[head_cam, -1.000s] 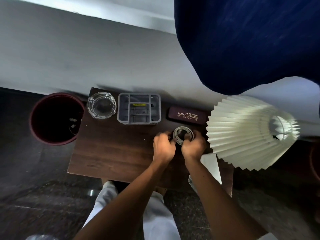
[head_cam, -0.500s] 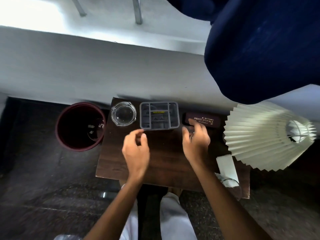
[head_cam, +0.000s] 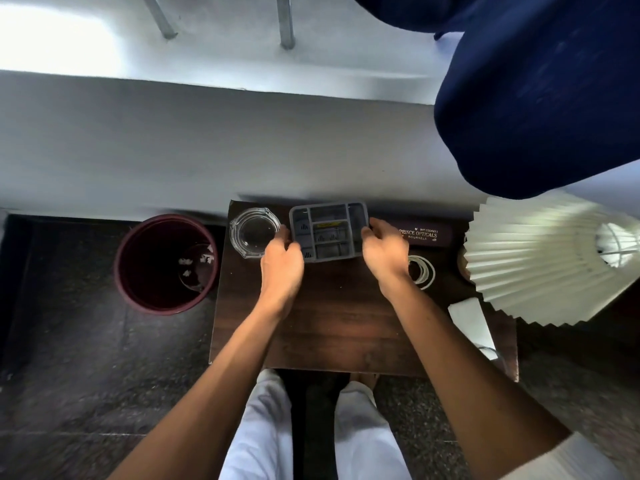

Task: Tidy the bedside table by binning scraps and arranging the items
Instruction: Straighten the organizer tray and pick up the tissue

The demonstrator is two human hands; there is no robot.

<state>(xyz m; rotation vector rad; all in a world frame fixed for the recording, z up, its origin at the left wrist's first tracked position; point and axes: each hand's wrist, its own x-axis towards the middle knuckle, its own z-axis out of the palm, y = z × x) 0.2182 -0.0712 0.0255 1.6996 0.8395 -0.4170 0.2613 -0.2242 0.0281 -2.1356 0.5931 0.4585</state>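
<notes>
Grey compartmented organiser tray (head_cam: 329,232) at the table's (head_cam: 329,334) far edge, a yellow strip inside, gripped on both sides by left hand (head_cam: 281,268) and right hand (head_cam: 384,252). Between glass ashtray (head_cam: 254,232) and spectacle case (head_cam: 424,233). Coiled white cable (head_cam: 421,271) half hidden behind the right wrist; tray contents too dim to name.

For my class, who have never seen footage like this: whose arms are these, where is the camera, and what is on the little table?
There is no machine here. A person wears a camera on the head, so the one picture looks down over their own bare arms. The left hand and right hand grip opposite sides of a grey divided tray at the back of the dark wooden bedside table. Beside it stand a glass ashtray and a spectacle case. A coiled white cable lies near the right wrist, under a pleated lampshade. On the floor, a maroon bin holds paper scraps.
</notes>
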